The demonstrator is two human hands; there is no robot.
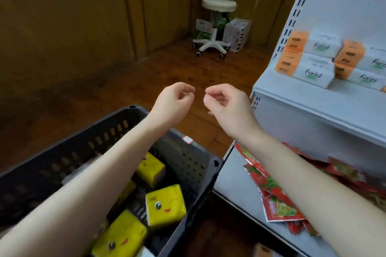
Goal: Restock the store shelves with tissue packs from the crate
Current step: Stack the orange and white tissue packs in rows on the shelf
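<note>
A dark plastic crate (186, 160) stands at the lower left and holds several yellow tissue packs (165, 206) with cartoon faces. My left hand (174, 101) hovers above the crate's far rim, fingers loosely curled, holding nothing. My right hand (224, 103) floats beside it, a small gap apart, also loosely curled and empty. To the right, the white store shelf (309, 98) carries white "Facial" tissue packs (313, 74) and orange packs (291, 54) on its upper level.
Red snack packets (277, 204) lie on the lower shelf level under my right forearm. A white wheeled stool (217, 23) and white boxes (236, 34) stand at the far wall. Brown wooden floor (146, 73) stretches between crate and stool.
</note>
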